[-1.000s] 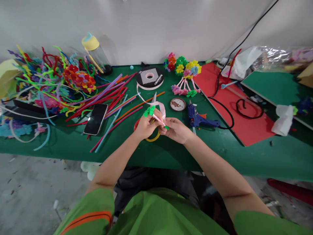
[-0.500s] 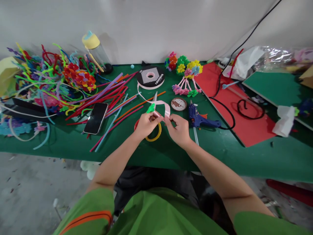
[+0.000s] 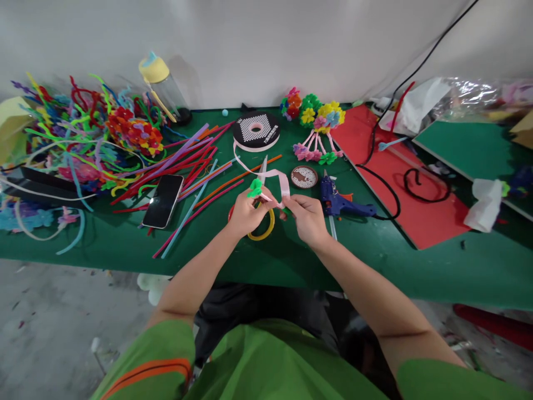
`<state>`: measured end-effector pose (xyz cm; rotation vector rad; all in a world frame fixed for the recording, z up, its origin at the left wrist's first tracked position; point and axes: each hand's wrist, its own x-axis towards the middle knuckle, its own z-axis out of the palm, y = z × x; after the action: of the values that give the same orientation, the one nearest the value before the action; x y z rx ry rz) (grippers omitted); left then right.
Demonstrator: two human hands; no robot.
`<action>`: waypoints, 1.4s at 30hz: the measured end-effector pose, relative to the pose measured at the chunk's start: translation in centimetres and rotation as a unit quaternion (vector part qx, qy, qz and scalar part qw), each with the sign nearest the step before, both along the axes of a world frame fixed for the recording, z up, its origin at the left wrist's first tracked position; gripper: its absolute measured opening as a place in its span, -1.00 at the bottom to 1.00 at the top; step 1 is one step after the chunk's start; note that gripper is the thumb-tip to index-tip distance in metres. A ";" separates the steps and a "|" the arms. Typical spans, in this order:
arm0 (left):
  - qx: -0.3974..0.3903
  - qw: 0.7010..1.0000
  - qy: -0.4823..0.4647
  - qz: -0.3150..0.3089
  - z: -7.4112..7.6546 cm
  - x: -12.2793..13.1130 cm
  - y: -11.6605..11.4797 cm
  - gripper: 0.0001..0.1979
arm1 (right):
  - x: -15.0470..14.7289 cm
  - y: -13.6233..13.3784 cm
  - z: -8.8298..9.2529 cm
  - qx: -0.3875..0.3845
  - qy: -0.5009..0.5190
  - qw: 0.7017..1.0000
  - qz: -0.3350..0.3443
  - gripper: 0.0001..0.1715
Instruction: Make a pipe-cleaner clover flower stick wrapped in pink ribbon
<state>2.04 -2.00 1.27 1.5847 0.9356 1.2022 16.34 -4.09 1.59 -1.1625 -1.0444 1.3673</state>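
Fingers closed, my left hand (image 3: 246, 214) grips the stem of a small green fuzzy flower (image 3: 255, 188). Pink ribbon appears wound on that stem. My right hand (image 3: 308, 218) pinches the pink ribbon (image 3: 284, 184) close beside it, and a bit of green shows near its fingertips. From there the ribbon loops back to a black-faced spool (image 3: 256, 131) lying flat on the table. Beneath my hands lie scissors (image 3: 265, 236), blade tips pointing away, their handles red and yellow and partly covered by my left hand.
A blue glue gun (image 3: 345, 205) and a round brown-and-white disc (image 3: 303, 176) lie to the right. Finished fuzzy flowers (image 3: 320, 119) stand behind. Pipe cleaners (image 3: 195, 161), a phone (image 3: 164, 201) and a bottle (image 3: 164, 89) are on the left; a red board (image 3: 400, 178) is on the right.
The green flower has tipped and shifted slightly to the left. My right hand has turned a little and moved its pinch on the ribbon, baring green near its fingertips.
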 end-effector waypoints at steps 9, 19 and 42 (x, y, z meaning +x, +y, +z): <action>0.068 0.997 -0.016 -0.021 -0.1 -0.3 0.2 -0.94 | 0.1 0.3 0.8 -0.125 0.154 0.975 0.100 -0.73; 0.107 0.993 -0.006 -0.039 0.0 -0.3 0.6 -0.89 | 0.5 0.5 0.6 -0.211 0.262 0.920 0.203 -0.74; 0.031 0.996 0.080 0.020 -0.4 -0.1 0.2 -0.81 | 0.3 -0.4 0.6 0.140 -0.265 0.953 -0.041 -0.66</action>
<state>1.98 -1.76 0.83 1.7405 1.0454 1.1546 16.62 -4.53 2.17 -1.3699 -1.4943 0.8164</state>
